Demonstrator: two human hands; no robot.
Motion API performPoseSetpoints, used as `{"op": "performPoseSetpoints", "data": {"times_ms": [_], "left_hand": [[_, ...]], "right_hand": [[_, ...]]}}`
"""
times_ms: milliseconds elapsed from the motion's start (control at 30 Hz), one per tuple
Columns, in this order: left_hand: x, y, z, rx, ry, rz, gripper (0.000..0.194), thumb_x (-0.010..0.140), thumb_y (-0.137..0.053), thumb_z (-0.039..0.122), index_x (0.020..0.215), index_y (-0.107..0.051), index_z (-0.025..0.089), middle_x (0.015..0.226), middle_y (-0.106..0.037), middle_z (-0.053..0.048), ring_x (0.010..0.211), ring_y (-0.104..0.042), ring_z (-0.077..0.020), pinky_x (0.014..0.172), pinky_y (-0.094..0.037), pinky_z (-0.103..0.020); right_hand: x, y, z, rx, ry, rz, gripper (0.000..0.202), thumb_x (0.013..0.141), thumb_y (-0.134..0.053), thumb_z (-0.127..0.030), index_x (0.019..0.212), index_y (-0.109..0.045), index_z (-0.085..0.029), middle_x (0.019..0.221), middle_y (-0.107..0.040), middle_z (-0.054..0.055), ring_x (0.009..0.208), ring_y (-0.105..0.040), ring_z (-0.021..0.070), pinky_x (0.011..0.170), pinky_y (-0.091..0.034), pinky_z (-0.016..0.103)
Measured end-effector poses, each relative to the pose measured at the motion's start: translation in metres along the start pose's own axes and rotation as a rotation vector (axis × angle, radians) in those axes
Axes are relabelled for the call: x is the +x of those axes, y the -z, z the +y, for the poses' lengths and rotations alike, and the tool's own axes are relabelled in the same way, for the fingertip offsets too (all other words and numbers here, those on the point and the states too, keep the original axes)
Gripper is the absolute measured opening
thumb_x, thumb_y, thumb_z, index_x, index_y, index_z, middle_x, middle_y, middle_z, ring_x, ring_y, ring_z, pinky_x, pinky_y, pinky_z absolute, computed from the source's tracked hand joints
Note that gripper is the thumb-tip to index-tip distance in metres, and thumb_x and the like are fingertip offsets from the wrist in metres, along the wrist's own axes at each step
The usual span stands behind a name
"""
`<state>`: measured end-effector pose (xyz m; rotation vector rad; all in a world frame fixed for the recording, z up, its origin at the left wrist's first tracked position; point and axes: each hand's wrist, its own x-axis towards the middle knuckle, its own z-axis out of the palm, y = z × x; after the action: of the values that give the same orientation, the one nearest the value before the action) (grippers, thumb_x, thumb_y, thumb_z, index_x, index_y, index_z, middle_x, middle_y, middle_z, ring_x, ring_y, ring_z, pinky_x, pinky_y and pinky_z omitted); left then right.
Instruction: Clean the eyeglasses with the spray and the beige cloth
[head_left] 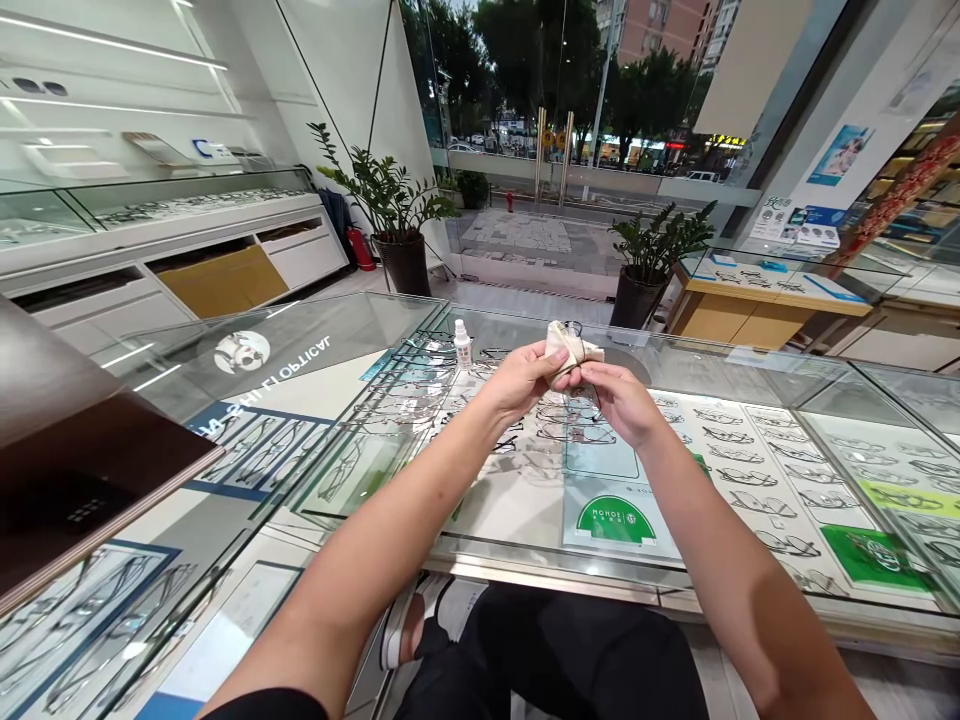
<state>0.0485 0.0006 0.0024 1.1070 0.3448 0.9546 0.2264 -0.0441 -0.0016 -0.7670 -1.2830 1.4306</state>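
Observation:
Above the glass counter (525,520), both my hands meet around a pair of dark-framed eyeglasses (574,330) and a cream cleaning cloth (562,347). My left hand (536,368) is closed, pinching the cloth folded over part of the glasses. From the other side, the fingertips of my right hand (619,395) are pressed together at the glasses, and a thin dark temple hangs beside them. Cloth and fingers hide most of the frame. A small white spray bottle (462,346) stands upright on the counter, to the left of my hands.
Rows of eyeglasses (731,450) lie inside the display case under the glass. A dark screen or laptop lid (90,450) juts in at the left. Potted plants (401,240) stand beyond the counter, before a glass door. A wooden display table (739,310) is at the right.

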Motion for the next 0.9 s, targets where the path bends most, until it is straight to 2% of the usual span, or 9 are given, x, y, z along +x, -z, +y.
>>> {"op": "performPoseSetpoints", "data": {"times_ms": [133,267,400,567,733,800,900], "left_hand": [[0.0,0.002,0.003,0.006,0.023,-0.005,0.043,0.075,-0.094,0.038,0.093,-0.072,0.007,0.074,-0.071,-0.007,0.061,-0.057,-0.0081,0.063,-0.042,-0.021],[-0.001,-0.002,0.002,0.062,-0.014,0.027,0.044,0.072,-0.096,0.038,0.09,-0.069,0.009,0.069,-0.069,-0.004,0.057,-0.056,-0.0076,0.06,-0.04,-0.021],[0.0,-0.006,-0.006,0.125,-0.092,0.103,0.049,0.073,-0.094,0.048,0.091,-0.067,0.011,0.062,-0.064,0.0,0.052,-0.051,-0.0066,0.053,-0.033,-0.02],[0.002,-0.006,-0.013,0.162,-0.136,0.148,0.052,0.081,-0.083,0.062,0.08,-0.06,0.015,0.055,-0.058,0.003,0.045,-0.042,-0.0057,0.049,-0.029,-0.021],[0.002,-0.004,-0.006,0.154,-0.134,0.116,0.057,0.085,-0.075,0.068,0.075,-0.062,0.014,0.057,-0.06,-0.001,0.05,-0.049,-0.009,0.055,-0.04,-0.024],[0.002,-0.005,-0.003,0.111,-0.132,0.115,0.056,0.079,-0.083,0.066,0.077,-0.064,0.012,0.062,-0.063,-0.002,0.057,-0.055,-0.0108,0.06,-0.045,-0.025],[0.0,-0.006,0.001,0.057,-0.109,0.092,0.054,0.069,-0.095,0.052,0.091,-0.066,0.013,0.069,-0.067,-0.002,0.06,-0.058,-0.0107,0.062,-0.045,-0.024]], "right_hand": [[0.0,-0.001,0.001,0.033,-0.032,0.015,0.025,0.078,-0.084,-0.045,0.082,-0.082,-0.021,0.09,-0.081,0.007,0.096,-0.072,0.0238,0.099,-0.051,0.038],[0.001,-0.002,0.003,0.008,-0.028,0.005,0.028,0.077,-0.084,-0.048,0.08,-0.082,-0.021,0.089,-0.081,0.007,0.096,-0.073,0.0245,0.103,-0.049,0.04],[0.002,-0.005,0.006,-0.056,-0.01,-0.014,0.03,0.08,-0.082,-0.05,0.081,-0.082,-0.021,0.09,-0.082,0.007,0.098,-0.072,0.0248,0.106,-0.047,0.042],[0.002,-0.007,0.009,-0.098,0.019,-0.053,0.028,0.087,-0.077,-0.047,0.084,-0.084,-0.02,0.092,-0.082,0.007,0.098,-0.072,0.0238,0.108,-0.047,0.041],[0.002,-0.004,0.009,-0.076,0.038,-0.001,0.026,0.085,-0.078,-0.046,0.085,-0.085,-0.021,0.099,-0.083,0.007,0.101,-0.072,0.0242,0.107,-0.049,0.04],[0.002,-0.002,0.006,-0.053,0.031,0.035,0.026,0.083,-0.079,-0.045,0.087,-0.086,-0.02,0.1,-0.083,0.008,0.101,-0.073,0.0247,0.106,-0.05,0.041],[0.002,-0.001,0.002,-0.031,0.016,0.055,0.026,0.08,-0.08,-0.044,0.084,-0.086,-0.019,0.095,-0.083,0.009,0.099,-0.073,0.0248,0.104,-0.051,0.04]]}}
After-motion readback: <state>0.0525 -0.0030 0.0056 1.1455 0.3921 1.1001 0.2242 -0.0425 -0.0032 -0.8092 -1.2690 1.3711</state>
